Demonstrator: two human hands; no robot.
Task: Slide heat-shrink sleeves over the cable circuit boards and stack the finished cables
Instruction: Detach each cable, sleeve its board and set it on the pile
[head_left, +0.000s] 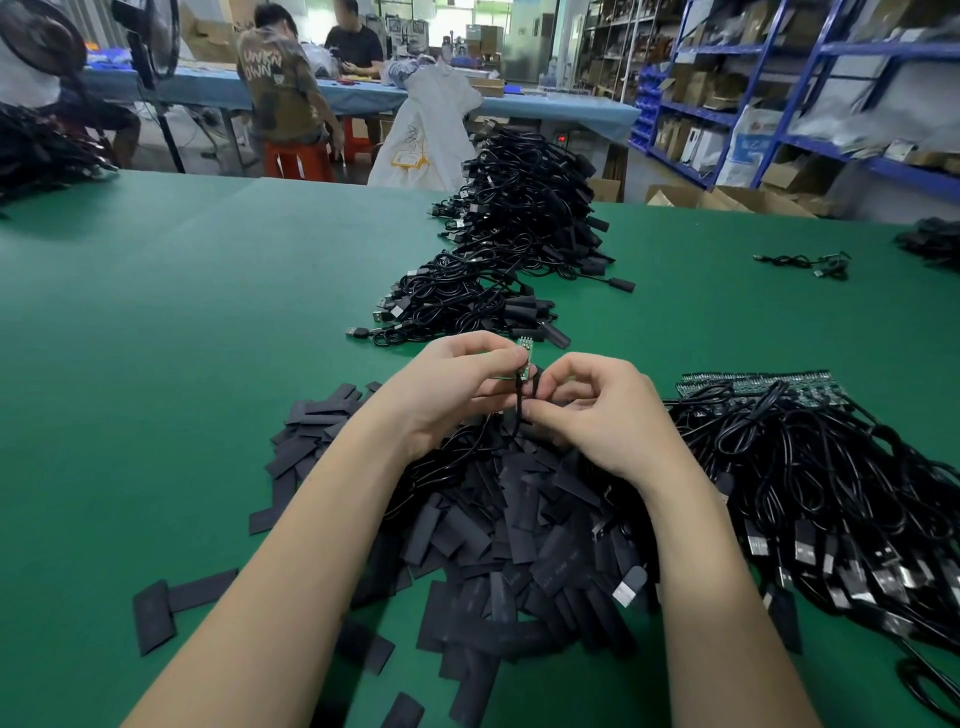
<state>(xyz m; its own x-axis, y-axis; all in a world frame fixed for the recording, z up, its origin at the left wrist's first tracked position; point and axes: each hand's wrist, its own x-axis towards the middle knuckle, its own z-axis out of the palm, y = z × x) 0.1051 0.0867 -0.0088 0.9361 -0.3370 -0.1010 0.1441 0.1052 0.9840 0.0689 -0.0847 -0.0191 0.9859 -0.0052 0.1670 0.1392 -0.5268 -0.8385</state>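
Board (524, 358) being pinched by left hand (447, 395); cable (518, 410) being pinched by right hand (602, 415), over sleeves (519, 545). Sleeving step being started. Next: sleeve to be picked, slid over board.

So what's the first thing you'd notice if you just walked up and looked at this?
Two hands in the middle: the left hand and right hand pinch a little green circuit board on a black cable. Under them lies a heap of flat black sleeves on the green table. A long row of finished cables stretches away behind.
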